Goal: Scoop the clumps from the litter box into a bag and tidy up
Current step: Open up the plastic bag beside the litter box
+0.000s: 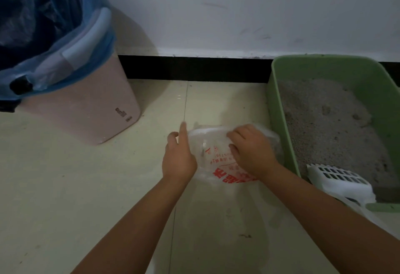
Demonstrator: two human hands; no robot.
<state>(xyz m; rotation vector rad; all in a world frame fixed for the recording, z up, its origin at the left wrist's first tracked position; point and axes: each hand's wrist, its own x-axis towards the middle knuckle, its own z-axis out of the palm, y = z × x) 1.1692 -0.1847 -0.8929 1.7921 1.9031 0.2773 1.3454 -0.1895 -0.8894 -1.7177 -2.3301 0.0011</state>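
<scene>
A clear plastic bag (213, 143) with red print lies on the floor in front of me, beside the green litter box (281, 122). My left hand (178, 154) holds the bag's left edge, with the index finger pointing up. My right hand (251, 150) grips the bag's right side, fingers curled into the plastic. Grey litter (329, 126) with a few clumps fills the box. A white slotted scoop (339, 180) rests in the box's near corner.
A pink bin (86, 111) lined with a blue bag (43, 24) stands at the left against the white wall. A black skirting board (194, 69) runs along the wall. Pale floor tiles (65, 187) spread around the bag.
</scene>
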